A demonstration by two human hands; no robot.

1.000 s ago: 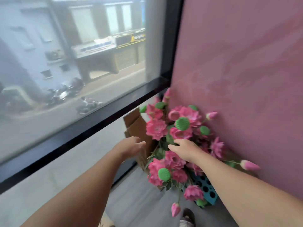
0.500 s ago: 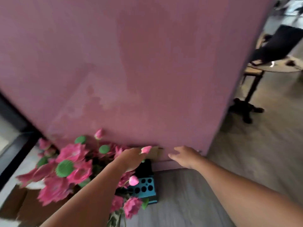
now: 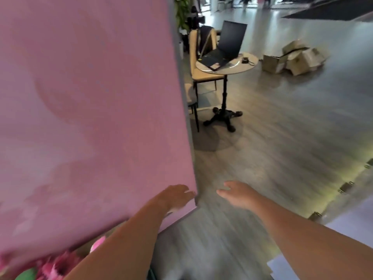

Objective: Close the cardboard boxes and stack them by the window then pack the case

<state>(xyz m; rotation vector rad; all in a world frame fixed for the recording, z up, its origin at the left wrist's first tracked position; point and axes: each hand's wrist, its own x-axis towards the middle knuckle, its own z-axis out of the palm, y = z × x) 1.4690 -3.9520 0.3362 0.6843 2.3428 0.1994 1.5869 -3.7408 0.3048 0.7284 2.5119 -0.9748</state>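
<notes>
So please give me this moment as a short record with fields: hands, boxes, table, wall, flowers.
left hand: open, holds nothing, in front of the pink wall's lower corner
right hand: open, holds nothing, over the floor
boxes: cardboard, in a loose pile on the floor, far right
table: round, carries an open laptop
chair: beside the table
wall: pink, fills the left side
flowers: pink, bottom left
</notes>
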